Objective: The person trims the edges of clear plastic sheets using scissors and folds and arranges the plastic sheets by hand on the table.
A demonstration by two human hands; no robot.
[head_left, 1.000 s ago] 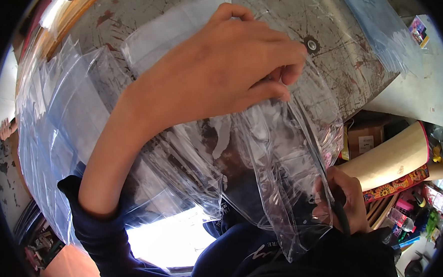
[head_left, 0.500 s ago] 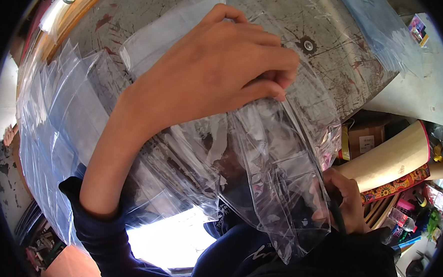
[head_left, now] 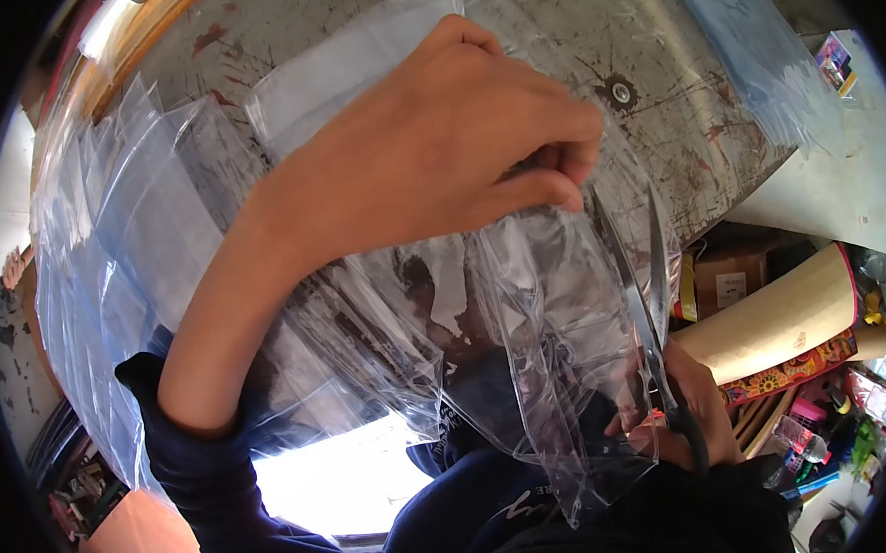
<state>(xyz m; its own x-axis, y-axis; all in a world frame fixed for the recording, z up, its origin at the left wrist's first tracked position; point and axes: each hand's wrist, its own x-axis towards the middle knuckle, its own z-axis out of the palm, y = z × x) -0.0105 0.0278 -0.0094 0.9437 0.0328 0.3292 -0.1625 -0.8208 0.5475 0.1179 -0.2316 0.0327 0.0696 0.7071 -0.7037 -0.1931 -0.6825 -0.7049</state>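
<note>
My left hand [head_left: 446, 141] reaches across the middle of the view, its thumb and fingers pinched on the upper edge of a clear plastic sheet [head_left: 555, 311]. The sheet hangs in wrinkled folds from those fingertips toward my lap. At the lower right, my right hand [head_left: 706, 413] is closed around the black handles of a pair of scissors [head_left: 651, 341]. The blades point up, spread apart, along the sheet's right edge, with their tips near my left fingertips. Part of the right hand's fingers shows only through the plastic.
More clear plastic sheets [head_left: 121, 243] drape over the left of the scratched metal table [head_left: 666, 130]. Bluish plastic [head_left: 742, 51] lies at the upper right. Below stand a rolled cream sheet [head_left: 776, 314], a cardboard box [head_left: 729, 282] and mixed clutter. Another person's hand [head_left: 14, 269] shows at the far left.
The scissor blades, close together along the sheet's edge before, are now spread wide and farther clear of the plastic. My left hand has shifted slightly down, still pinching the sheet.
</note>
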